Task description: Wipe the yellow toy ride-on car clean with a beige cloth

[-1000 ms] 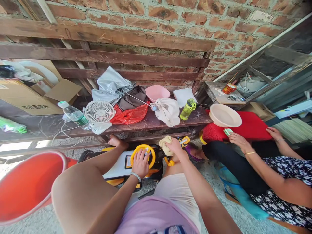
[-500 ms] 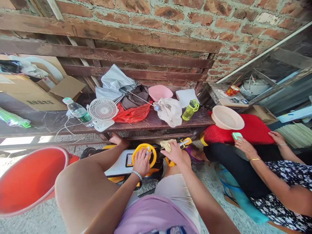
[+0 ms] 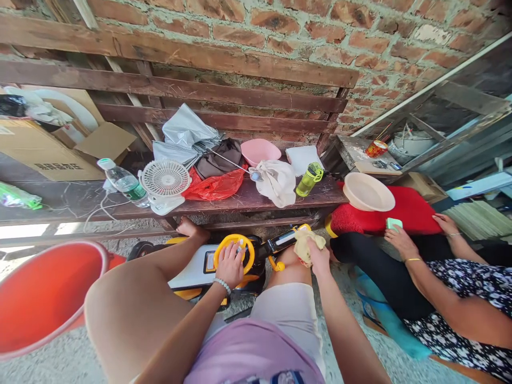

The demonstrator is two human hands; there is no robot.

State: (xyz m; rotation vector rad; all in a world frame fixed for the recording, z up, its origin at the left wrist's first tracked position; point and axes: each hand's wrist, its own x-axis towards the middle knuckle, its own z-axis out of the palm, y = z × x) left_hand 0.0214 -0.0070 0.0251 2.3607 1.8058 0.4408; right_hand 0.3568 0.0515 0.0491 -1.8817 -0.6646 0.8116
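My left hand [image 3: 230,265] is on the yellow steering wheel [image 3: 234,253] of a yellow-and-black toy ride-on car [image 3: 212,269], its fingers around the rim. My right hand [image 3: 319,260] grips a beige cloth [image 3: 307,246] and holds it against the black-and-yellow front bar [image 3: 282,246] of the toy. The toy stands on the floor between my legs, and my thighs hide part of it. My left bare foot [image 3: 190,228] shows beyond the toy.
To the right, a seated person's hand [image 3: 401,242] holds a mint-green sponge [image 3: 394,224] beside a red cushion [image 3: 384,213]. A wooden bench [image 3: 256,201] holds a fan, bottles, bags and an umbrella. An orange-red basin [image 3: 48,293] stands at my left.
My right hand has moved down and right, with the cloth now bunched at the toy's front bar. My left hand stays on the wheel.
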